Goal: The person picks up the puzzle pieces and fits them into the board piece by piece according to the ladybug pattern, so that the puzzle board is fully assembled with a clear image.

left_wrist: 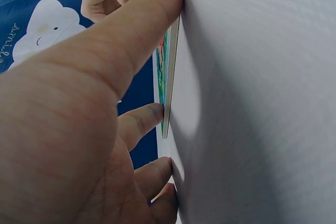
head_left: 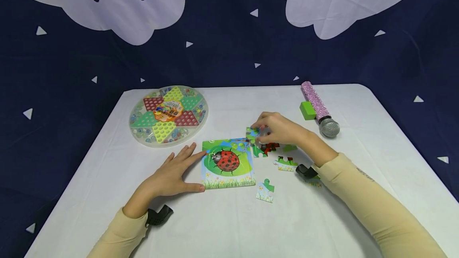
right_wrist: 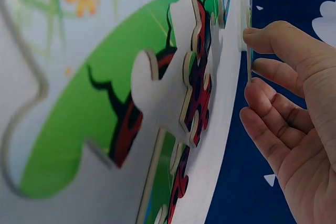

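Note:
A square ladybug puzzle board (head_left: pixel 229 176) lies flat on the white table. My left hand (head_left: pixel 170 176) rests at its left side, fingers spread and fairly straight, with thumb and index finger touching the edge. Over the board's upper right corner, my right hand (head_left: pixel 281 127) pinches a small puzzle piece (head_left: pixel 252 133) between thumb and fingertip; the right wrist view shows this piece (right_wrist: pixel 250 51) edge-on, held above the table. Beneath and beside that hand lie loose red and green pieces (head_left: pixel 271 147). Nearer the front are a grass-and-flower piece (head_left: pixel 264 195) and another piece (head_left: pixel 286 166).
A round Chinese checkers box (head_left: pixel 168 115) with marbles stands at the back left. A pink glittery microphone (head_left: pixel 317 102) and a green block (head_left: pixel 307 110) lie at the back right. A dark blue cloth (head_left: pixel 222 59) with clouds hangs behind the table.

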The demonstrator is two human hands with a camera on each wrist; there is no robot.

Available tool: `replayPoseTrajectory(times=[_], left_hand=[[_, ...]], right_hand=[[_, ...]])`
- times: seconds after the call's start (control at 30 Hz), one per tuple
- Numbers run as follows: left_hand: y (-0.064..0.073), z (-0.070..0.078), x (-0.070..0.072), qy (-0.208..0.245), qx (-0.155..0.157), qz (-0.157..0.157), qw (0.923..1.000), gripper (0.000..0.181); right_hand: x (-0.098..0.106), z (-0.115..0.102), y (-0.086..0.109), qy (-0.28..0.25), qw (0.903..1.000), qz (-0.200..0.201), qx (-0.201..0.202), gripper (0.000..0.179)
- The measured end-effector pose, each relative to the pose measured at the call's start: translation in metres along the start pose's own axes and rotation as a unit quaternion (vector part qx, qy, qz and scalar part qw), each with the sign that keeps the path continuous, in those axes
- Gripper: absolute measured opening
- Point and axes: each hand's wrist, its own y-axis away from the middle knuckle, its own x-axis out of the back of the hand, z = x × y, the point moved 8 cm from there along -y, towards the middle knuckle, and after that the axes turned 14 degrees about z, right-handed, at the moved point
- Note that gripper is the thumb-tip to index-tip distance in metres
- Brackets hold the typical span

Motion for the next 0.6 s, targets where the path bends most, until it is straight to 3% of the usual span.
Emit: replayPoseTrajectory(times=[0.6], left_hand=[[0.000,0.000,0.000,0.001,0.001,-0.002,1.0000,0.103]], right_hand=[[-0.021,-0.021,-0.003,-0.015,0.9988,-0.032,0.034,0.038]])
